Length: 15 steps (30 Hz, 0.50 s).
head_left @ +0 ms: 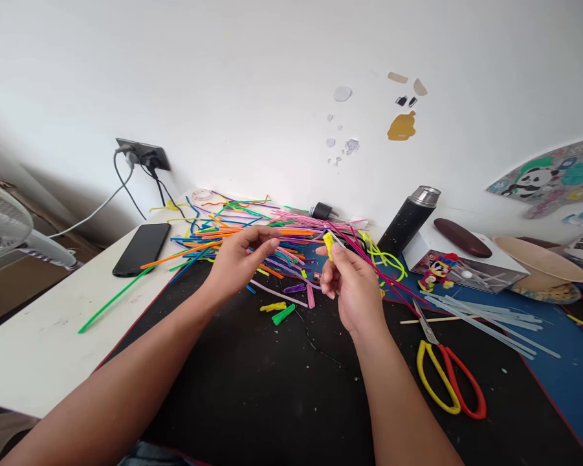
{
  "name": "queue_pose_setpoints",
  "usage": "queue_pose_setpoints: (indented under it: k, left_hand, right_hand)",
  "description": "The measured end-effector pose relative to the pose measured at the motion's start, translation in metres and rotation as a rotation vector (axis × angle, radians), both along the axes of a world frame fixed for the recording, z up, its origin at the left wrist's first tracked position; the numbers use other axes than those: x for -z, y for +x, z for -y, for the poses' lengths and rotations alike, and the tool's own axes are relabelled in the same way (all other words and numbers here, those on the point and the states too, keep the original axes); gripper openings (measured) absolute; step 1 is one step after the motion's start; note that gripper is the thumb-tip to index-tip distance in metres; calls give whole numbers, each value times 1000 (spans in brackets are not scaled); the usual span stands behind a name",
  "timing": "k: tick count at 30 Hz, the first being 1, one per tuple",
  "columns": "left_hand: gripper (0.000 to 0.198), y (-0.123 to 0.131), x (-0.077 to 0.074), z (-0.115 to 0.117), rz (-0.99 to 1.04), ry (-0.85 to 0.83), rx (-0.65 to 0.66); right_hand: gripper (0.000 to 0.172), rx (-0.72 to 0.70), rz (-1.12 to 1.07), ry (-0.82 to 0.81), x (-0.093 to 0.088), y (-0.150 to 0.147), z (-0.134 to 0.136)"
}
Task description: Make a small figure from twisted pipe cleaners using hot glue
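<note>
My right hand (354, 285) pinches a short folded piece of yellow pipe cleaner (328, 244) between thumb and fingers, raised over the mat. To its left, my left hand (242, 262) hovers in front of the pile of colourful pipe cleaners (213, 241). Its fingers are bent and apart from the thumb, and I see nothing between them. Below and between the hands lie more folded pieces: a yellow one (273, 307), a green one (284, 314), a purple one (294, 288) and a pink one (310, 296).
Scissors (437, 362) with yellow and red handles lie right of my right forearm, near several translucent sticks (495, 317). A black flask (410, 220) leans beside a white box (470, 259). At left are a phone (142, 250) and a fan (10, 213). A black mat (272, 388) covers the middle.
</note>
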<state>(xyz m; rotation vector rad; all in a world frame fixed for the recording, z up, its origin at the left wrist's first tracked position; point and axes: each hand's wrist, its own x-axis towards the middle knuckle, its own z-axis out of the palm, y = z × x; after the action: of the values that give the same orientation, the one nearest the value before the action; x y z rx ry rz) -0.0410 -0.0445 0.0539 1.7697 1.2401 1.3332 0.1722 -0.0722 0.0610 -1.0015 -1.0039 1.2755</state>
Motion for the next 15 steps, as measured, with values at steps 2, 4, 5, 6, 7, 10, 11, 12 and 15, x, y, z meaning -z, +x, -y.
queue_pose_setpoints:
  k: [2,4,5,6,7,10,11,12,15]
  left_hand:
    - [39,1,-2,1,89,-84,142]
    - [41,2,-3,3,159,-141,256]
    - [41,3,-4,4,189,-160,299]
    - [40,4,-5,5,218,-174,337]
    - [38,4,-5,6,246,-185,370]
    - [34,6,-5,6,310,-205,434]
    - [33,6,-6,6,326,-205,440]
    - [33,6,-6,6,339,-204,440]
    - [32,5,-7,6,353,-203,434]
  right_hand:
    - [41,-38,73,19,1,-2,1]
    - [42,-90,143,30,3,-4,2]
    - [42,-116,172,36,4,-5,3]
    - [43,-139,200,43,4,-6,3]
    - [43,-158,228,53,5,-6,4]
    - [43,-178,307,76,6,-8,5]
    - [43,-178,330,78,6,-8,5]
    - [44,-177,354,76,6,-9,5]
    - [44,-193,449,71,7,-10,6]
